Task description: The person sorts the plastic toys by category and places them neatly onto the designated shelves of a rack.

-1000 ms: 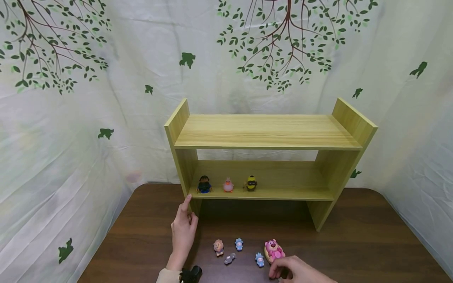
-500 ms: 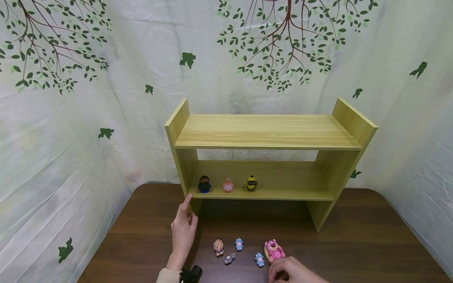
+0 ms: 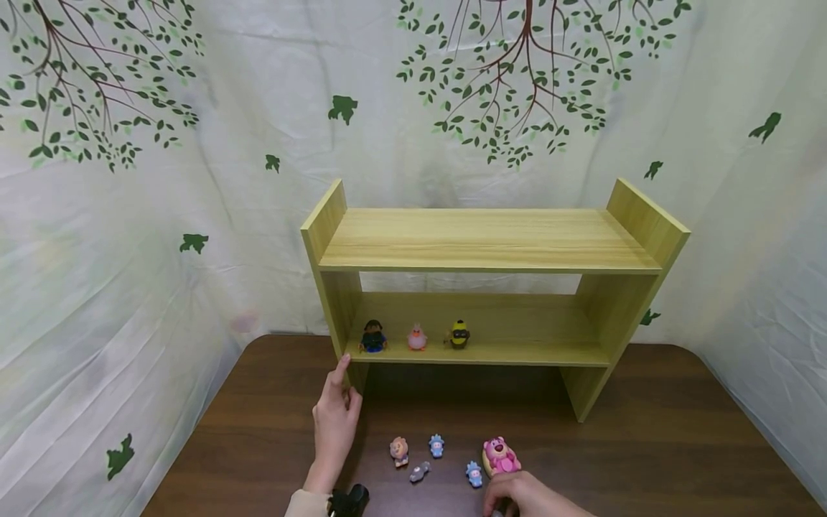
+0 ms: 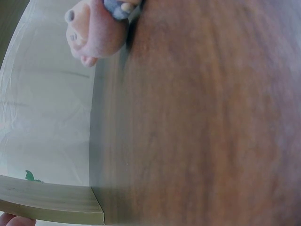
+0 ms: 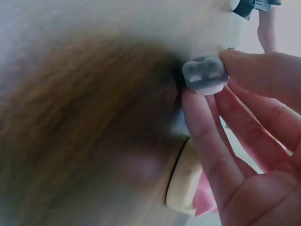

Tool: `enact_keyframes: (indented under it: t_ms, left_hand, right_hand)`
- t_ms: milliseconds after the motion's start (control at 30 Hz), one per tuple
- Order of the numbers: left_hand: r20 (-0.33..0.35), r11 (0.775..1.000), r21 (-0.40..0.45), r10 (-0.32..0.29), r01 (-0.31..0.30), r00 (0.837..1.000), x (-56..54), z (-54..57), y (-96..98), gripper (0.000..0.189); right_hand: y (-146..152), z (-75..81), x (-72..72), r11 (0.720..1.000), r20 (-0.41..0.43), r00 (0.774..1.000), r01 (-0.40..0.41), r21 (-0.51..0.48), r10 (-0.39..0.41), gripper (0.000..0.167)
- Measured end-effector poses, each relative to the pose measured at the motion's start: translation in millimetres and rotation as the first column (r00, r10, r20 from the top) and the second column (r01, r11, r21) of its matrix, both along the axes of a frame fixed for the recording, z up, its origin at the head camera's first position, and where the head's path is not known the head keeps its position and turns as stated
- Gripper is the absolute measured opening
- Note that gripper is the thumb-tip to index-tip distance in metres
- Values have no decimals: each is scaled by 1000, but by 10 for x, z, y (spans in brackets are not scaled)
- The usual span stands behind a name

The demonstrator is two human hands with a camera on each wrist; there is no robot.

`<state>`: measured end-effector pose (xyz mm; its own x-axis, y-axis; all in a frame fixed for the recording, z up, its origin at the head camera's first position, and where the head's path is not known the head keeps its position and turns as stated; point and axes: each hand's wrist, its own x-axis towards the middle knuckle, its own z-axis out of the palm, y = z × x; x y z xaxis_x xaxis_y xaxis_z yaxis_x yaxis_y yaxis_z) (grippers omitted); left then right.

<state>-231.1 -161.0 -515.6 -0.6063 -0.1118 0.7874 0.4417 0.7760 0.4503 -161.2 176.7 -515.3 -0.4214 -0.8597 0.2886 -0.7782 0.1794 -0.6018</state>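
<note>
Right hand (image 3: 531, 497) pinching a small gray toy (image 5: 204, 75) near the pink bear (image 3: 500, 458).
Thumb and fingertip grasp the gray toy; whether it touches the tabletop (image 3: 678, 445) is unclear. The left hand (image 3: 334, 424) grasps nothing, its extended index finger touching the shelf (image 3: 491, 240) at its left front edge. For so small a toy, a light, even pinch seems best, lifting straight up to avoid nudging the bear or the blue figure (image 3: 474, 474) beside it.

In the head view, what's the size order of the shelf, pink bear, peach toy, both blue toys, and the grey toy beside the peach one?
Largest to smallest, as they look:
1. Shelf
2. Pink bear
3. Peach toy
Unranked: back blue toy, front blue toy, grey toy; too alike.
</note>
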Motion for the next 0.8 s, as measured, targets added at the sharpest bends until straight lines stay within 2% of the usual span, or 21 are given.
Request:
enact_keyframes:
  t_ms: [100,200,267,333,367,467,533,633,800]
  left_hand:
    - [1,1000,4,-2,2,1000,4,1,3,81]
    - [-4,1000,5,2,-2,1000,11,5,8,83]
    - [-14,1000,0,6,-6,1000,11,6,11,84]
    - [-24,1000,-4,9,-9,1000,9,4,14,84]
    - [-28,1000,-5,9,-9,1000,8,5,15,84]
    - [-25,1000,0,4,-4,1000,3,3,17,84]
    - [-19,1000,4,0,0,1000,3,3,17,83]
    - [-12,1000,4,-2,2,1000,2,-1,16,83]
    - [-10,1000,2,-1,1,1000,2,4,14,82]
  right_hand:
    - [-8,48,14,999,155,987,34,31,-38,14]
    - [-14,117,27,996,324,942,81,37,-89,12]
    - [-16,161,27,993,376,919,117,31,-120,12]
    - [-13,201,22,989,368,918,149,22,-146,14]
    - [-10,217,17,987,341,927,160,16,-156,16]
    - [-4,256,-1,983,217,961,182,-26,-172,20]
    - [-7,276,-13,980,133,975,187,-69,-177,21]
    - [-23,303,-24,971,91,978,200,-131,-189,18]
    - [-46,313,-38,947,77,973,230,-226,-217,17]
